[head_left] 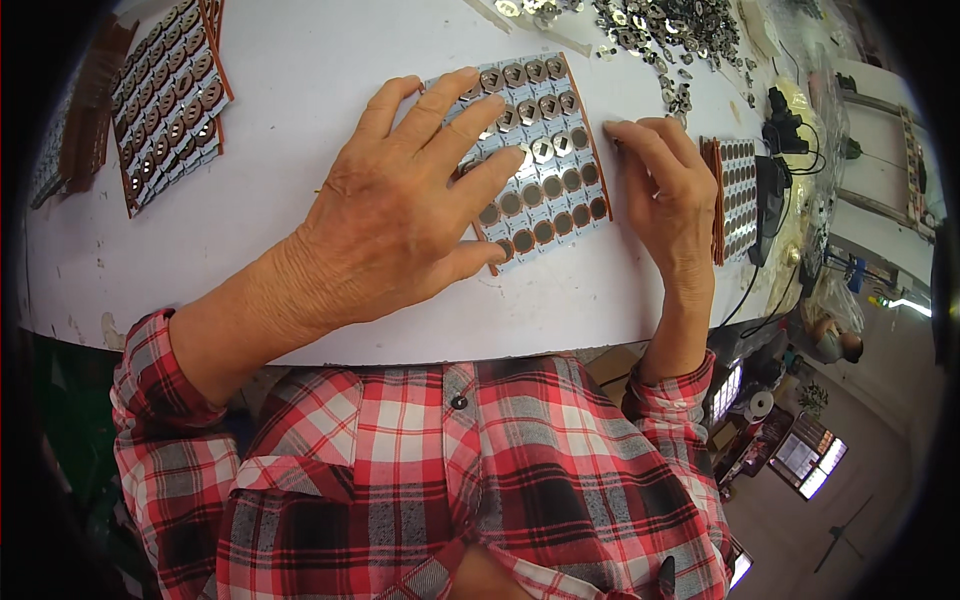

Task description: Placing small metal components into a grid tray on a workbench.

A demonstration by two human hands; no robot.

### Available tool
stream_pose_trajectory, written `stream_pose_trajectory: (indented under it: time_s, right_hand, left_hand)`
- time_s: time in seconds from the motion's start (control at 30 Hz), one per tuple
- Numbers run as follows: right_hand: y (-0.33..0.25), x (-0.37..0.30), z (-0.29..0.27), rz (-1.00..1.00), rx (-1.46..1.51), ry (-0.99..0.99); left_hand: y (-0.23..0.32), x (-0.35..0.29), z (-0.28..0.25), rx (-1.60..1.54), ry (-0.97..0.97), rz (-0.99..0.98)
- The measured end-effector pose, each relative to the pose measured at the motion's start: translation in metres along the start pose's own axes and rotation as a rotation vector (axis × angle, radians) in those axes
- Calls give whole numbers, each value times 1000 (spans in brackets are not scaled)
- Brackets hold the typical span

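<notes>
A light-blue panel [548, 205] with brown edges lies in front of me, bearing rows of round metal discs. Shiny metal pieces with cut-out centres sit on the discs of the upper rows; the lower rows show plain dark discs. My left hand [390, 200] rests over the panel's left part with its fingers spread, hiding some discs. Just off the panel's right edge is my right hand [668, 185], its fingers curled in and the index fingertip close to that edge. Whatever may be between those fingertips is too small to make out.
Loose metal pieces [680, 30] are heaped at the far right of the white table [400, 335]. Filled panels [170, 110] lean together at the far left. More panels [738, 195] are stacked at the right, beside black plugs and cables [785, 125].
</notes>
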State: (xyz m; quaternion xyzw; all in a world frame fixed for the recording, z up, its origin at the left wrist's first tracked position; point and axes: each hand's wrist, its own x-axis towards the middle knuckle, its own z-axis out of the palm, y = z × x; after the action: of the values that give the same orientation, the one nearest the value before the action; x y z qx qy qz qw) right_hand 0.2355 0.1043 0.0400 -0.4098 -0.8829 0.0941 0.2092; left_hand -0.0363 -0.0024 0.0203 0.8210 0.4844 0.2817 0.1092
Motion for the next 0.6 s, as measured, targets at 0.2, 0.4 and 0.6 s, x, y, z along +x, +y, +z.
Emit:
stream_pose_trajectory:
  time_s: [0.2,0.4,0.6]
  right_hand:
    - [-21,4,5,314,618,9]
    - [-28,3,17,475,780,-76]
    - [-18,5,14,404,800,-96]
  left_hand:
    - [0,-1,0,-1,12,3]
    - [-1,2,-1,-6,-1,6]
    - [0,1,0,-5,-8,1]
